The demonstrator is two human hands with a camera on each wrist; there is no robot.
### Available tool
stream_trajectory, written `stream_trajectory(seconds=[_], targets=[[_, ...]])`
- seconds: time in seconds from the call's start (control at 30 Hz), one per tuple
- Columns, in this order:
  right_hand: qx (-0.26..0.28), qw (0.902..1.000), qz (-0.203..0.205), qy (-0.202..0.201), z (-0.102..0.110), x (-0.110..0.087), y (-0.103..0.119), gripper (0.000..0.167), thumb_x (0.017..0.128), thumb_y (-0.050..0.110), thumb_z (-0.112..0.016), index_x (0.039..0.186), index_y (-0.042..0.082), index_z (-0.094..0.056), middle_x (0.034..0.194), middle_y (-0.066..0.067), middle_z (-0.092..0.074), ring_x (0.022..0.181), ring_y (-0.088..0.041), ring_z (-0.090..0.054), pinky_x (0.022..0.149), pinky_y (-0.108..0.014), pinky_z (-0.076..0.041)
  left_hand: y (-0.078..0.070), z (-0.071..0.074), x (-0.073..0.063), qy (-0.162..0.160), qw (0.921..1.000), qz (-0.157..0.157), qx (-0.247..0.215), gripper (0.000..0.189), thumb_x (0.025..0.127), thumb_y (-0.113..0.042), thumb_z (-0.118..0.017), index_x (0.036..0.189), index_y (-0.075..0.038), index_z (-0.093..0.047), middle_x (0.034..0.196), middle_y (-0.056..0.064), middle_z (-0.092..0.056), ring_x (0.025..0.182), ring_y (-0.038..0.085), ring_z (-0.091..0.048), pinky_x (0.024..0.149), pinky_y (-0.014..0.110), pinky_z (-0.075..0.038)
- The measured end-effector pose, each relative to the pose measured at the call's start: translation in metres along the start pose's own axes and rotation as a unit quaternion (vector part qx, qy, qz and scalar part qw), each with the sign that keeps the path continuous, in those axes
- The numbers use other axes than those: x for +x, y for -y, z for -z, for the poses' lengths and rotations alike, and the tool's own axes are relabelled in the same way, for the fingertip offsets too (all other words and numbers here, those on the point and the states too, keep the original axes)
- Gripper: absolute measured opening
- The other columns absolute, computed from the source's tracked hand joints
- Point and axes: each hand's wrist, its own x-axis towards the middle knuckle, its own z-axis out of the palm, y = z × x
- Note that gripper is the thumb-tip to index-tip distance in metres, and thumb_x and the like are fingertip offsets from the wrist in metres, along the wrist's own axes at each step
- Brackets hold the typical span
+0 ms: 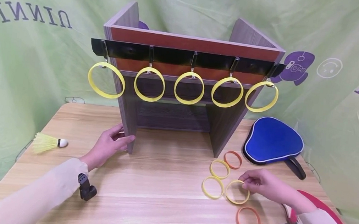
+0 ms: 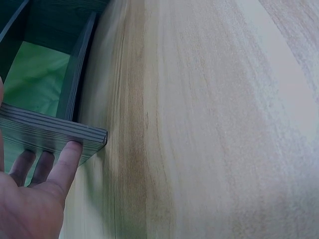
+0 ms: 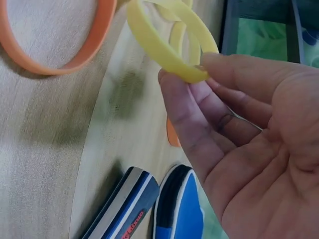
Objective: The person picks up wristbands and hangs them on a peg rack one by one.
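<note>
My right hand [image 1: 264,185] pinches a yellow silicone wristband [image 1: 237,192] between thumb and fingertips, over the right part of the table. In the right wrist view the yellow band [image 3: 164,45] is tilted up in the fingers. Two more yellow wristbands [image 1: 212,187] and two orange wristbands [image 1: 248,221] lie around it. Over at the left, my left hand [image 1: 109,145] grips the lower front edge of the grey wooden stand [image 1: 126,96]. Across the front of the stand, several yellow wristbands [image 1: 189,88] hang from metal hooks on a black strip [image 1: 171,57].
A blue paddle case [image 1: 274,141] lies right of the stand. A red table tennis paddle [image 1: 325,208] is partly under the right forearm. At the left of the wooden table [image 1: 158,209] lies a yellow shuttlecock [image 1: 48,143]. Green printed cloth [image 1: 43,61] surrounds the table.
</note>
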Motion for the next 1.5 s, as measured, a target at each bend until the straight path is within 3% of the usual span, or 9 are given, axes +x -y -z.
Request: stream_trajectory(seconds=[0.17, 0.4, 0.6, 0.77, 1.0, 1.13, 1.4, 1.5], targets=[[0.077, 0.997, -0.009, 0.006, 0.002, 0.003, 0.008, 0.023, 0.101, 0.002, -0.064, 0.115, -0.016, -0.061, 0.095, -0.01, -0.074, 0.085, -0.002, -0.069, 0.074, -0.025, -0.065, -0.002, 0.0, 0.001, -0.001, 1.0, -0.001, -0.002, 0.069, 0.102, -0.025, -0.071, 0.162, -0.013, -0.04, 0.159, 0.024, -0.048, 0.11, -0.005, -0.062, 0.096, 0.035, -0.063], [0.202, 0.9784, -0.035, 0.024, -0.004, 0.024, 0.032, 0.036, 0.105, 0.009, -0.062, 0.123, -0.019, -0.048, 0.108, -0.02, -0.076, 0.098, -0.018, -0.077, 0.088, -0.037, -0.066, -0.002, 0.0, -0.002, -0.003, 1.0, 0.0, 0.0, 0.068, 0.102, -0.024, -0.07, 0.162, -0.013, -0.04, 0.159, 0.023, -0.047, 0.111, -0.004, -0.062, 0.098, 0.038, -0.063], [0.24, 0.9698, -0.025, 0.035, -0.016, 0.053, 0.051, 0.033, 0.107, 0.011, -0.059, 0.124, -0.014, -0.045, 0.121, -0.033, -0.071, 0.106, -0.023, -0.077, 0.097, -0.043, -0.063, 0.0, -0.001, -0.001, -0.002, 1.0, 0.002, -0.001, 0.068, 0.102, -0.025, -0.071, 0.161, -0.012, -0.04, 0.158, 0.024, -0.048, 0.116, 0.004, -0.063, 0.101, 0.042, -0.062], [0.264, 0.9641, -0.009, 0.03, -0.031, 0.078, 0.071, 0.031, 0.105, 0.009, -0.06, 0.124, -0.011, -0.044, 0.121, -0.031, -0.073, 0.104, -0.021, -0.078, 0.099, -0.042, -0.062, 0.002, -0.001, -0.001, -0.003, 1.0, 0.008, 0.002, 0.069, 0.101, -0.026, -0.072, 0.161, -0.014, -0.04, 0.157, 0.023, -0.048, 0.12, 0.01, -0.062, 0.1, 0.04, -0.062], [0.324, 0.9451, 0.042, 0.011, -0.051, 0.109, 0.117, 0.022, 0.105, 0.007, -0.061, 0.122, 0.0, -0.049, 0.127, -0.033, -0.071, 0.11, -0.022, -0.077, 0.1, -0.042, -0.061, -0.001, -0.001, -0.001, -0.004, 1.0, 0.0, 0.004, 0.068, 0.102, -0.026, -0.071, 0.161, -0.013, -0.04, 0.157, 0.025, -0.049, 0.118, 0.007, -0.063, 0.098, 0.039, -0.063], [0.347, 0.9348, 0.072, 0.012, -0.058, 0.122, 0.144, 0.027, 0.105, 0.007, -0.061, 0.125, -0.005, -0.047, 0.13, -0.035, -0.068, 0.115, -0.024, -0.076, 0.103, -0.045, -0.06, -0.002, 0.0, -0.001, -0.004, 1.0, 0.0, 0.002, 0.068, 0.101, -0.025, -0.071, 0.16, -0.011, -0.041, 0.155, 0.027, -0.05, 0.111, 0.0, -0.065, 0.097, 0.036, -0.063], [0.357, 0.9236, 0.139, 0.022, -0.066, 0.141, 0.192, 0.02, 0.105, 0.007, -0.061, 0.121, 0.001, -0.051, 0.131, -0.033, -0.068, 0.123, -0.032, -0.072, 0.106, -0.045, -0.059, -0.001, -0.001, -0.001, -0.009, 0.9999, -0.009, 0.001, 0.069, 0.101, -0.019, -0.071, 0.161, -0.007, -0.039, 0.154, 0.029, -0.05, 0.108, -0.006, -0.062, 0.092, 0.027, -0.063], [0.364, 0.9164, 0.164, 0.019, -0.067, 0.148, 0.213, 0.015, 0.106, 0.002, -0.057, 0.119, 0.0, -0.051, 0.132, -0.035, -0.067, 0.121, -0.031, -0.073, 0.106, -0.044, -0.058, 0.0, -0.001, -0.001, -0.018, 0.9997, -0.018, 0.004, 0.064, 0.101, -0.011, -0.068, 0.158, -0.001, -0.041, 0.141, 0.025, -0.06, 0.104, -0.004, -0.063, 0.087, 0.021, -0.063]])
